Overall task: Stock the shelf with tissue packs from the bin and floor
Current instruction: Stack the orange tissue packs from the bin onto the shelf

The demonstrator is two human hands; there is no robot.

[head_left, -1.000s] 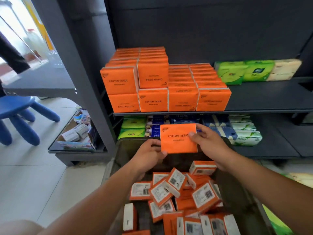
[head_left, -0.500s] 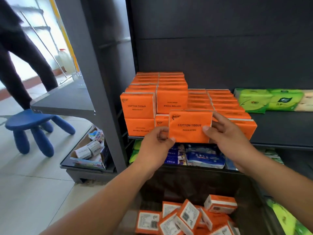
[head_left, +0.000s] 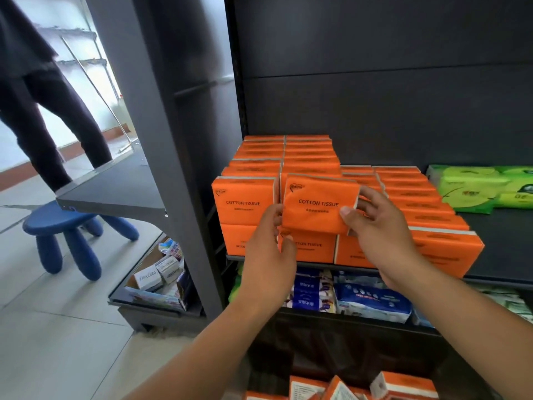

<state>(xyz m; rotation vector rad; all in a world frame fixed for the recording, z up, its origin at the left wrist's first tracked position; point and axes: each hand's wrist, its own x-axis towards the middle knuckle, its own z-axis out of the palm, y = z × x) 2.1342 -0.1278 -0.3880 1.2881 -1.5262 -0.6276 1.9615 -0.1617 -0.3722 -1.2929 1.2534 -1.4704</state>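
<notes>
Dark metal shelving fills the view, and its middle shelf (head_left: 504, 243) carries stacked packs (head_left: 245, 206) of orange tissue, two tiers high on the left and one tier on the right, with green packs (head_left: 473, 189) further along. Below, the bin (head_left: 331, 350) shows more loose packs (head_left: 403, 385) at its bottom, so the stocking looks well along but not finished.

The step in hand seems to be placing: the held pack (head_left: 318, 203) stands upright, label forward, at the front of the upper tier, just beside the left front pack. The right hand (head_left: 372, 226) pinches its right end, thumb on the face and fingers curled behind. The left hand (head_left: 268, 255) has curled fingertips against its lower left corner, steadying more than gripping.

Next, I judge, the pack needs pushing back until its face lines up with its neighbour, square on the pack beneath, before both hands let go
</notes>
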